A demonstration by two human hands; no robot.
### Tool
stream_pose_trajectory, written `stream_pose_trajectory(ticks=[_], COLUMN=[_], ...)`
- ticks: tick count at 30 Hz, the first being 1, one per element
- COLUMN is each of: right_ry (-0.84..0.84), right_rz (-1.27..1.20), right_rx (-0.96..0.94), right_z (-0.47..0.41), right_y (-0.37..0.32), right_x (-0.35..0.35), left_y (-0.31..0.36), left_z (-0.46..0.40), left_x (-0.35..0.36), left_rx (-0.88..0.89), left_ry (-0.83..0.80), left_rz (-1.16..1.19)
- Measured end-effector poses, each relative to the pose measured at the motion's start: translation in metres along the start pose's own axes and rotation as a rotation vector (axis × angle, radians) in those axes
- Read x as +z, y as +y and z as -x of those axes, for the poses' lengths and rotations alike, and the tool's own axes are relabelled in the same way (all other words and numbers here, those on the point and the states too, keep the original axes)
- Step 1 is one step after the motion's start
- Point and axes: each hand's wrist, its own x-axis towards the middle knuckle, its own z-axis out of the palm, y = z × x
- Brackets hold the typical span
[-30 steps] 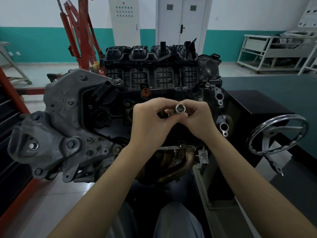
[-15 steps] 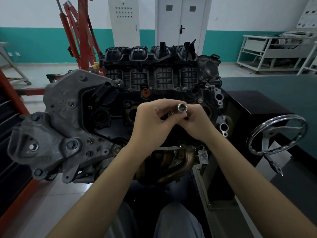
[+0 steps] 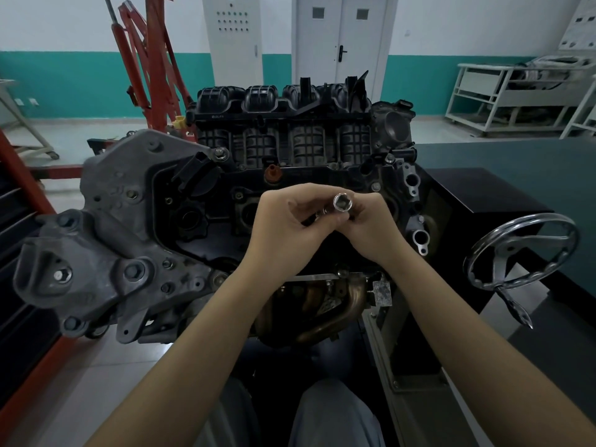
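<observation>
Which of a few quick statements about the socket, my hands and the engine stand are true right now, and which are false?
1. The left hand and right hand both hold the silver socket in their fingers. True.
2. The socket's open end faces the camera. True.
3. The socket is seated on a bolt of the engine. False: it is held up in front of the engine, on no bolt.
4. The handwheel is to the left of the hands. False: it is to their right.
5. The door at the back stands open. False: it is shut.
</observation>
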Motion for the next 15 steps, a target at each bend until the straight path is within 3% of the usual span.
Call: stream_pose_trajectory(ticks=[6,11,15], right_ry=[0.024,-0.02,0.024], right_rz=[0.019,-0.007,0.015], right_rx=[-0.003,0.003,0.018], right_z=[0.0004,0.0009,-0.0004], right_y=[0.0043,-0.0002,0.0053], right_x=[-0.0017,0.0001,-0.0018], left_y=[0.0029,0.002,0.0029], left_z=[-0.0003,-0.0011,0.0], left_x=[0.0044,0.0006,0.0025], left_rx=[-0.001,0.005,0.017], left_ry=[0.1,-0.034,0.043], left_rz=[-0.101,-0.022,-0.122])
